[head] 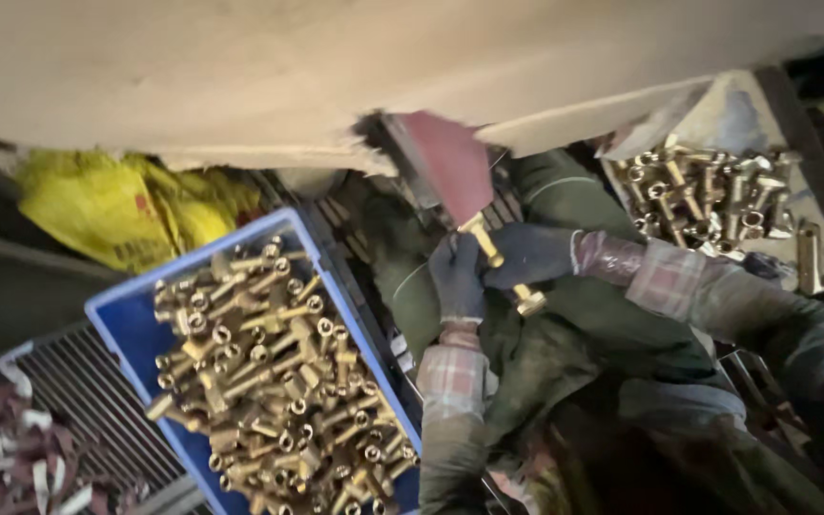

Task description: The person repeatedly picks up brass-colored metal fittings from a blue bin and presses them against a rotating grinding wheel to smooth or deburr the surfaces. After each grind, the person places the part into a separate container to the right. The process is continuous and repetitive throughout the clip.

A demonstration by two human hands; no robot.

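Observation:
Both my hands wear dark gloves and meet at the middle of the view. My right hand grips a brass-coloured bolt around its shank, the head end pointing down to the right. My left hand closes on the same bolt from below, near its upper end. The bolt's top touches a red tape-like strip that hangs from above. My sleeves are plaid, and my dark green trousers lie under the hands.
A blue plastic crate heaped with several brass bolts and nuts stands at lower left. A grey tray with more bolts sits at upper right. A yellow bag lies at left; a pale board spans the top.

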